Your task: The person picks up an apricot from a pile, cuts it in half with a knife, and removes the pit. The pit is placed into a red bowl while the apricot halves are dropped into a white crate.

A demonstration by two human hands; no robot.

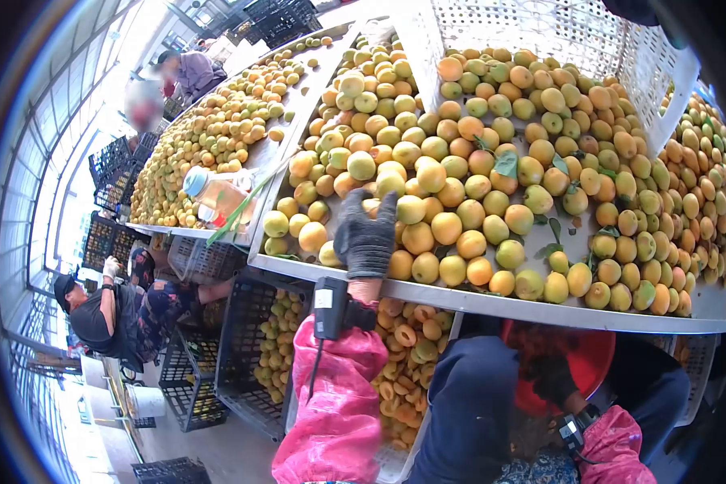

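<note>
My left hand [365,235], in a dark grey glove, reaches over the table's front edge onto a heap of yellow-orange apricots [448,227]. Its fingers are spread, with fruit showing between them; no firm grip is visible. My right hand [553,377], in a dark glove, is down inside a red basin [593,363] below the table edge. Shadow hides its fingers and whatever they touch. Below my left wrist, a crate holds halved apricots [403,387]. Whole apricots [278,355] lie in a black crate [242,363] beside it.
The metal table rim [476,300] runs between my arms and the fruit. A white perforated crate [532,32] is tipped over the heap at the back. A bottle with a blue lid [218,194] stands left. Other people sit and work at left, one person [109,315] near stacked crates.
</note>
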